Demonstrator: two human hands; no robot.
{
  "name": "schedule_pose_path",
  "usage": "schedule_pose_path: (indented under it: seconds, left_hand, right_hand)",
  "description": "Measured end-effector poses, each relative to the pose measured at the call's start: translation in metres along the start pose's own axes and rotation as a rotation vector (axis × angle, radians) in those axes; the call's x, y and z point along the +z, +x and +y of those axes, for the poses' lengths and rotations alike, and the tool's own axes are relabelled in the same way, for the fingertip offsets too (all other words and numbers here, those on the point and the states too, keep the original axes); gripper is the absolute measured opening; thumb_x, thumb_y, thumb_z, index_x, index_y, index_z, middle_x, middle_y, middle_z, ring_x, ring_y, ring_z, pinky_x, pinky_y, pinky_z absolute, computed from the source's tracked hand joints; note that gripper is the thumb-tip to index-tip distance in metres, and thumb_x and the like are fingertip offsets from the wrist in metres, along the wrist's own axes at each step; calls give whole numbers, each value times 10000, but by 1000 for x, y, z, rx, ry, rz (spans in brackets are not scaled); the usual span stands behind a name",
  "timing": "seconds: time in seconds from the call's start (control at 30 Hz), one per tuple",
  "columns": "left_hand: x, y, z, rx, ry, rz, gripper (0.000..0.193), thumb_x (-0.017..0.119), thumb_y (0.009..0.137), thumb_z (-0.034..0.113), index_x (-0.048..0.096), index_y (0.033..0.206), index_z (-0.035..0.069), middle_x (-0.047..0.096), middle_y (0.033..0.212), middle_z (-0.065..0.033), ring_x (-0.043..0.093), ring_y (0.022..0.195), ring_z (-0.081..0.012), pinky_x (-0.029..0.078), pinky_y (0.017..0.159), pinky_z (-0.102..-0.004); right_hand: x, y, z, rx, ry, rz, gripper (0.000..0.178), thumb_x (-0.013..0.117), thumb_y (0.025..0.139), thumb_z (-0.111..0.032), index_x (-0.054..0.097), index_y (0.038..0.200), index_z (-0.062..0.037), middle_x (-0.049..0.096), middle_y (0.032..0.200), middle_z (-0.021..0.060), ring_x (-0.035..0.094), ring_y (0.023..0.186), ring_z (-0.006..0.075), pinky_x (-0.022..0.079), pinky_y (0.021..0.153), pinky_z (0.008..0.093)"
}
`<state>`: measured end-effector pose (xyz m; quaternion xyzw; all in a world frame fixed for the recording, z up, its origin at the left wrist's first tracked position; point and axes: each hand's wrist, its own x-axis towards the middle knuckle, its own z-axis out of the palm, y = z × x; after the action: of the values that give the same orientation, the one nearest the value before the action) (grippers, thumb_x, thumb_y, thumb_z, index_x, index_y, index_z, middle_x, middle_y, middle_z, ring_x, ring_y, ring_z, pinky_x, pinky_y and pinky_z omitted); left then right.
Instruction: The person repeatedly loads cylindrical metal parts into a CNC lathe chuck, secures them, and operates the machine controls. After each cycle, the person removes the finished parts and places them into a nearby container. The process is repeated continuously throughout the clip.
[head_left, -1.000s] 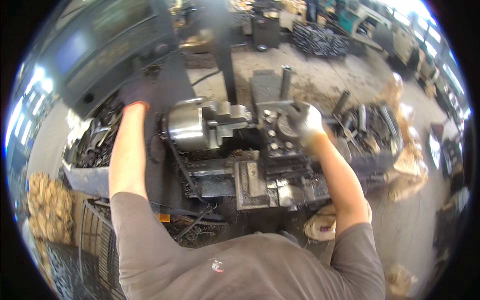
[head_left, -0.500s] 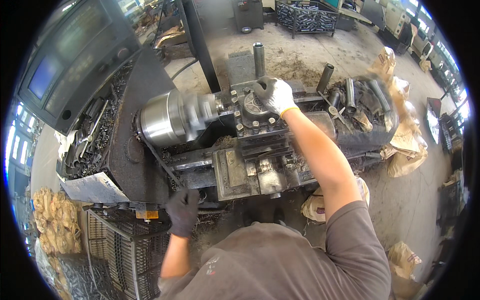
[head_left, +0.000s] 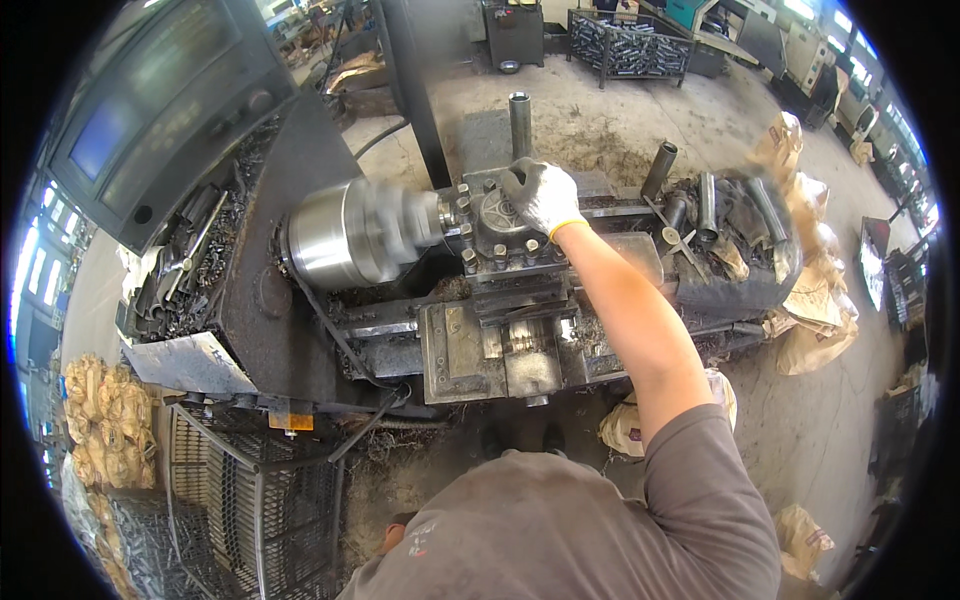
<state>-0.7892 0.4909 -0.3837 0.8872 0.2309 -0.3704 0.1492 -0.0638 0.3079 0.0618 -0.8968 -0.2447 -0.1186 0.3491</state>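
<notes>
My right hand (head_left: 545, 195), in a white glove with dark fingertips, is closed at the top of the lathe's tool post (head_left: 498, 222). Its fingers curl inward, and whatever they hold is hidden. Just behind it stands an upright metal tube (head_left: 520, 125). Left of the tool post, the lathe chuck (head_left: 335, 235) is smeared at its jaw end, as if spinning. Only a sliver of my left hand and wrist (head_left: 394, 538) shows beside my shirt; its fingers are hidden. A long thin lever (head_left: 335, 335) slants down the machine's front.
Tubes and a dark cloth lie on the lathe's right end (head_left: 735, 225). A tray of tools and metal chips (head_left: 185, 260) sits below the control panel (head_left: 150, 110). At lower left stands a mesh cage cart (head_left: 255, 480). Paper sacks (head_left: 815, 300) line the right side.
My left hand has dropped from beside the lever's lower end to my side, mostly out of sight. My right hand stays on the tool post. The view has shifted slightly.
</notes>
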Motion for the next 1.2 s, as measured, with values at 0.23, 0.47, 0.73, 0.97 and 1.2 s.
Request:
schedule_pose_path:
  seconds: [0.23,0.47,0.73,0.97,1.2]
  left_hand:
    - [-81,54,55,57,-390,121,324,650,974,399,767,956,97,775,993,-224,739,917,-432,573,790,-547]
    - [-115,76,76,20,-466,154,214,668,919,299,760,956,110,771,890,-218,739,824,-444,573,732,-540]
    - [-41,70,31,81,-33,-45,460,572,969,411,719,1304,132,741,1246,-234,703,1164,-453,566,951,-545]
    - [-40,73,33,83,-81,-6,436,599,943,385,723,1272,128,743,1198,-257,694,1140,-480,549,964,-570]
    - [-77,76,53,305,85,116,260,693,880,220,714,1097,80,752,1030,-249,713,1033,-463,569,872,-559]
  right_hand:
    - [2,0,0,-36,-14,17,419,617,956,-425,817,1059,-72,790,1032,221,761,999,396,590,953,461]
    - [1,1,-2,-14,-12,-5,410,617,967,-422,813,1043,-69,790,1043,214,757,1009,394,587,958,454]
    - [2,-1,-3,-20,2,18,395,625,965,-416,806,1008,-67,788,1024,219,755,1012,394,587,951,455]
    - [4,-1,-1,-41,-1,39,390,618,968,-405,802,985,-61,785,1008,227,754,992,401,594,933,464]
    - [2,0,-3,-10,14,-4,395,608,968,-400,807,994,-60,790,1008,219,761,990,385,598,940,452]
